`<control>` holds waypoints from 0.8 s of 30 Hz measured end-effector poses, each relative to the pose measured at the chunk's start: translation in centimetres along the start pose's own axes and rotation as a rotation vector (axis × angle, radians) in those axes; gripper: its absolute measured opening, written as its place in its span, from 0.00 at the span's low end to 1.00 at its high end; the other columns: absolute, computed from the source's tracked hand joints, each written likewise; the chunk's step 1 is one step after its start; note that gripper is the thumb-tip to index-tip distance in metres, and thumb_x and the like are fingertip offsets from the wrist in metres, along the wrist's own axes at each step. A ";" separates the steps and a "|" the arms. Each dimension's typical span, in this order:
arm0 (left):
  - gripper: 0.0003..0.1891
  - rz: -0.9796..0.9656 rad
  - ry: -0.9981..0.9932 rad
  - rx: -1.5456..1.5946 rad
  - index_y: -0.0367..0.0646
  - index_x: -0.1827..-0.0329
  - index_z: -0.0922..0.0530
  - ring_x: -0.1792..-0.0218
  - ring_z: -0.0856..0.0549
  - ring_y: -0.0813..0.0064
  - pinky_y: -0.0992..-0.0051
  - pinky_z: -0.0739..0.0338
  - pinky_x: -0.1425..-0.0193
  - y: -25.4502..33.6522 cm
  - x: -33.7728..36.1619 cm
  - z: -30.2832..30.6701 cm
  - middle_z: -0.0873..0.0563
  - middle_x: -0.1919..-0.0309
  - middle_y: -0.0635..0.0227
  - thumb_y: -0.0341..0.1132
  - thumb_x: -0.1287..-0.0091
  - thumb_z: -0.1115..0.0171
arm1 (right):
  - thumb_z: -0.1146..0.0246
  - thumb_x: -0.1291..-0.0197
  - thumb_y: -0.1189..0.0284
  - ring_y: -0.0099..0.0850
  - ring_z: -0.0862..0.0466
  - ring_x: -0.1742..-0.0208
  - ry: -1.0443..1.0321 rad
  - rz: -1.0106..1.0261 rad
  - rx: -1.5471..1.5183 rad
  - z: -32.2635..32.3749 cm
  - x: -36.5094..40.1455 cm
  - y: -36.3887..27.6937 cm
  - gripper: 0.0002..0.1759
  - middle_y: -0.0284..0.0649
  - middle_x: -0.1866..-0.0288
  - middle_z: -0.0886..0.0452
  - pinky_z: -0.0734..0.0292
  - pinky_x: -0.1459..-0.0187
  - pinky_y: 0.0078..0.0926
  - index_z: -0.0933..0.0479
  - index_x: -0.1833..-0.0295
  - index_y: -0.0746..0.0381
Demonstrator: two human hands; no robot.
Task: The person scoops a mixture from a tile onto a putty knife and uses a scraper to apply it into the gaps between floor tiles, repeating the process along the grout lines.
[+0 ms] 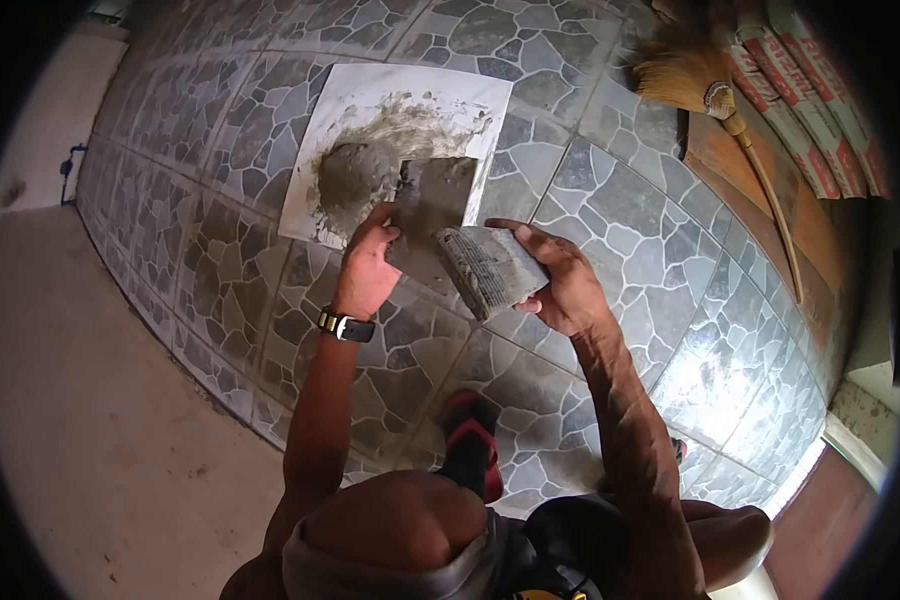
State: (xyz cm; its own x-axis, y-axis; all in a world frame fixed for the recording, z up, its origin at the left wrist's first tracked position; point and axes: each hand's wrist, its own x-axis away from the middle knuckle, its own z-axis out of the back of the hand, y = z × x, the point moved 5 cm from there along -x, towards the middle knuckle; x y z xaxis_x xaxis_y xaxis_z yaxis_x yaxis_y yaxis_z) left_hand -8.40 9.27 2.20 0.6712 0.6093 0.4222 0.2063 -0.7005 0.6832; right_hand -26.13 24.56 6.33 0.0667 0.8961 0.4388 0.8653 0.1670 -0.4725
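My right hand (568, 285) grips a mortar-smeared grey piece (490, 270) with a ribbed face, thumb beneath and fingers over its far edge. My left hand (370, 262) is closed, thumb and fingertips pinching the near left side of a flat, dark grey rectangular plate (440, 190). That plate is blurred along its near edge and reaches over a white board (470, 95). Wet mortar (358, 180) lies heaped on the board left of the plate, with smears spread around it. A watch (346, 325) is on my left wrist.
Stone-patterned tiles (630, 240) cover the floor. At the right, a straw broom (685, 80) lies over brown boards (730, 165) beside stacked printed bags (800, 100). A bare concrete strip (110, 400) runs along the left. My foot in a sandal (475, 440) is below my hands.
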 end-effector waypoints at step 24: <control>0.21 -0.349 0.347 -1.048 0.38 0.35 0.29 0.46 0.19 0.74 0.76 0.27 0.44 8.6 1.9 5.5 0.18 0.47 0.63 0.36 0.28 0.41 | 0.49 0.28 0.68 0.24 0.27 0.75 0.393 -0.126 -0.005 9.7 2.3 2.4 0.15 0.41 0.66 0.22 0.39 0.84 0.16 0.28 0.49 0.71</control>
State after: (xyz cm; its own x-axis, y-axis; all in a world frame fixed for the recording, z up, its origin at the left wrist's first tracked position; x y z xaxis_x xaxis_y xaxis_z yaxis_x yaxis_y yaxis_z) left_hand -1.44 2.33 5.63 0.4291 0.8919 0.1428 -0.4588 0.0790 0.8850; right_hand -28.70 30.99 -1.21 0.1433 0.6435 0.7519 0.8811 0.2630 -0.3931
